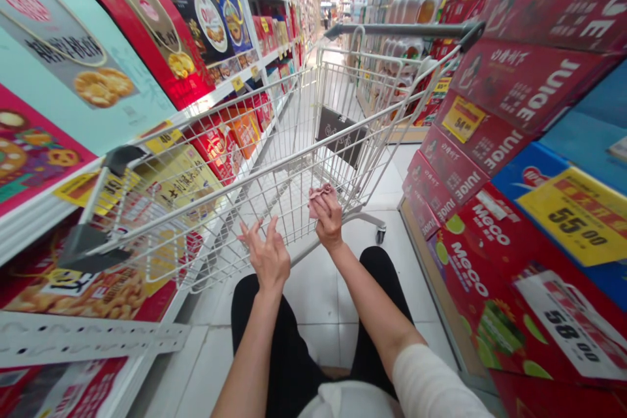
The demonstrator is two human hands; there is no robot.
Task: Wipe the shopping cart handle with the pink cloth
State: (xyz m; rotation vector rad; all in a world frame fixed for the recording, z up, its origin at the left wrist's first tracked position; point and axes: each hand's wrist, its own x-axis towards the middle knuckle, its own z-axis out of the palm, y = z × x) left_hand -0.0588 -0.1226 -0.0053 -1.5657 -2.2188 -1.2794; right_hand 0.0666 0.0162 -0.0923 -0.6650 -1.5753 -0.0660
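Observation:
Right in front of me a wire shopping cart (274,172) stands sideways across the aisle, with a grey handle (401,30) at its far right end. My right hand (329,222) grips a crumpled pink cloth (314,202) against the cart's side wires. Fingers spread, my left hand (267,255) is beside the lower wire side with nothing in it; whether its fingertips touch the wires I cannot tell. A dark sign plate (341,136) hangs on the cart's wire end. Through the wires the basket shows no goods.
Shelves with gift boxes (147,32) run along the left, close to the cart. Stacked red drink cartons (490,98) with yellow price tags (578,215) rise at the right. White floor tiles (318,307) lie beneath my bent knees. A caster wheel (381,235) rests on the floor.

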